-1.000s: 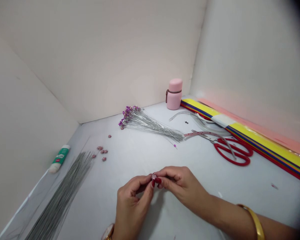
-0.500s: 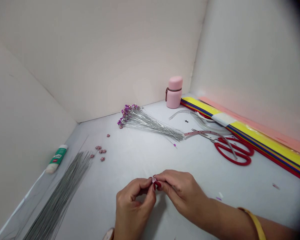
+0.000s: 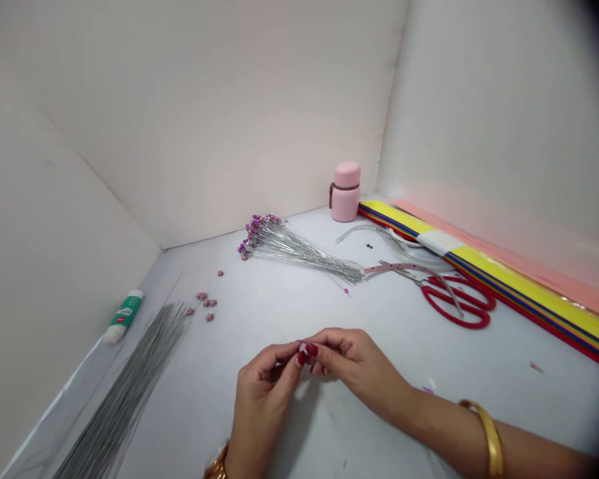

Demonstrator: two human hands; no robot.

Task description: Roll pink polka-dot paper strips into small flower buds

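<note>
A tiny pale pink piece point(image 3: 303, 348), too small to name surely, is pinched between the fingertips of both hands. My left hand point(image 3: 269, 380) closes on it with thumb and forefinger from the left. From the right, my right hand point(image 3: 343, 356) presses its thumb and fingers against the same piece. Several small pink folded paper stars point(image 3: 209, 303) lie loose to the left, by the tips of a bundle of bare grey wires point(image 3: 124, 392). Farther back rests a bundle of silvery wires point(image 3: 309, 253) with purple and pink heads.
Red-handled scissors point(image 3: 459, 303) and clear tubing point(image 3: 404, 249) lie to the right. Behind them are stacked coloured paper strips point(image 3: 519, 273). A pink flask point(image 3: 346, 191) stands at the back, and a green glue stick point(image 3: 124, 317) lies at the left edge. White walls border the table.
Both hands have shifted slightly upward, still together on the small piece. My right thumb now lies over it. The whole view has also tilted a little.
</note>
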